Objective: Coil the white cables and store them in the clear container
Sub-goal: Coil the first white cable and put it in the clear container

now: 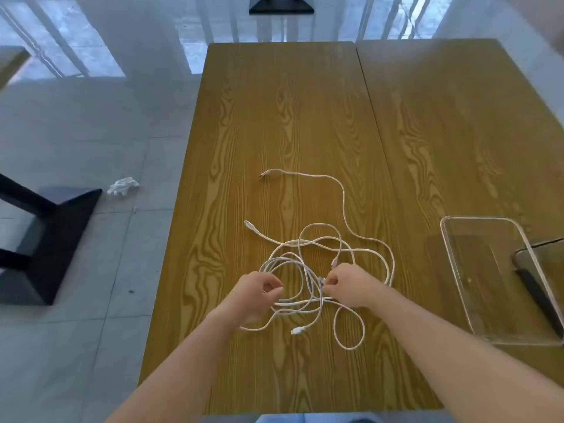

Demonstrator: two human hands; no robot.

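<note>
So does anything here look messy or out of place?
Yes. The white cables lie tangled in loose loops on the table, none inside the clear container. A crumpled white scrap also lies on the floor.

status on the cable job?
Left hand and right hand both pinching the tangled white cables on wooden table. Clear plastic container empty, at right. Nothing coiled yet.

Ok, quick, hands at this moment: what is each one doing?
Left hand: fingers curled, pinching the white cables at the bundle's left edge.
Right hand: fingers curled, pinching a cable strand near a connector.
</note>
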